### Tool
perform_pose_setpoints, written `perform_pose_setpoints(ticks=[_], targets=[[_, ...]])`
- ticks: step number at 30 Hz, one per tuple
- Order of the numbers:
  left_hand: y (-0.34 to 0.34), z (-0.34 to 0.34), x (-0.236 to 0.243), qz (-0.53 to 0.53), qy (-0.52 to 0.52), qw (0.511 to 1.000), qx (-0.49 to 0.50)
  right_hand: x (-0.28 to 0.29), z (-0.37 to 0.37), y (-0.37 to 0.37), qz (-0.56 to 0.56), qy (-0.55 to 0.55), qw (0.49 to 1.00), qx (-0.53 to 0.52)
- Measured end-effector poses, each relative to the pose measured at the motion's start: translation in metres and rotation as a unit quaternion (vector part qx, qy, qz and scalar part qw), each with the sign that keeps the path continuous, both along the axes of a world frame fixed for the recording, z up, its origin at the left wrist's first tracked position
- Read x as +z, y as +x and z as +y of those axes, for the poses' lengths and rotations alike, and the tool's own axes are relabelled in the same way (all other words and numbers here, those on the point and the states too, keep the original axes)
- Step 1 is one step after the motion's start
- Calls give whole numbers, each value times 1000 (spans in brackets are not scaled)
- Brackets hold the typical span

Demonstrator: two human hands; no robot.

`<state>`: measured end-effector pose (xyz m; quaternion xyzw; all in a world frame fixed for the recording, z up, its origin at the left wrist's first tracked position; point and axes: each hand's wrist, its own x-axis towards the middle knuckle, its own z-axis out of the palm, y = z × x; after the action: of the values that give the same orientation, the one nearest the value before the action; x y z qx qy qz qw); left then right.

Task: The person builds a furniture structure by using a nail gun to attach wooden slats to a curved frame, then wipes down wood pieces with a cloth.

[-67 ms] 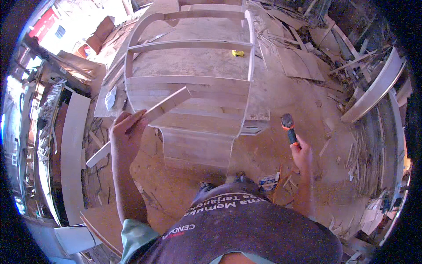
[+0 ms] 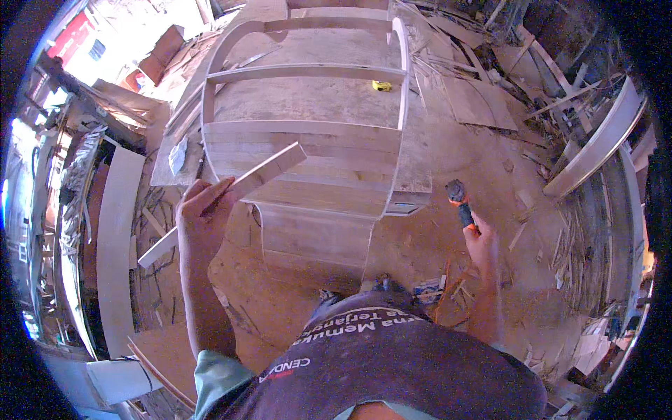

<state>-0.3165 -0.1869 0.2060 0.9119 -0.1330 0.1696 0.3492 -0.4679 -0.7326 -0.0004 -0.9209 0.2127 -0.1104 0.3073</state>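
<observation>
Left fingers (image 2: 222, 185): grasped a pale wooden strip (image 2: 269, 169) (aslant across the view).
Right fingers (image 2: 476, 227): wrapped around an orange-and-black tool (image 2: 462, 204).
Wooden frame (image 2: 329, 148): lay ahead, beyond the strip.

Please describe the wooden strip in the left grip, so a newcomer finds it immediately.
Find the big pale wooden frame in the centre. By its lower left, the left grip holds a straight strip slanting up rightward. Unlike the scraps lying below, it is held in the air.
</observation>
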Motion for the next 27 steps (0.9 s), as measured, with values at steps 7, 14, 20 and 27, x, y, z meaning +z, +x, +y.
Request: perform_pose_setpoints(ticks=[7, 14, 20, 27], targets=[[3, 8, 1, -12, 13, 1000, -20, 31, 13, 101, 41, -99, 989, 100], [47, -56, 19, -44, 68, 995, -63, -36, 0, 242, -73, -199, 930, 301], [86, -117, 29, -84, 98, 982, -140, -67, 40, 303, -115, -218, 895, 372], [125, -143, 9, -73, 88, 964, -240, -54, 33, 277, -270, -112, 895, 337]])
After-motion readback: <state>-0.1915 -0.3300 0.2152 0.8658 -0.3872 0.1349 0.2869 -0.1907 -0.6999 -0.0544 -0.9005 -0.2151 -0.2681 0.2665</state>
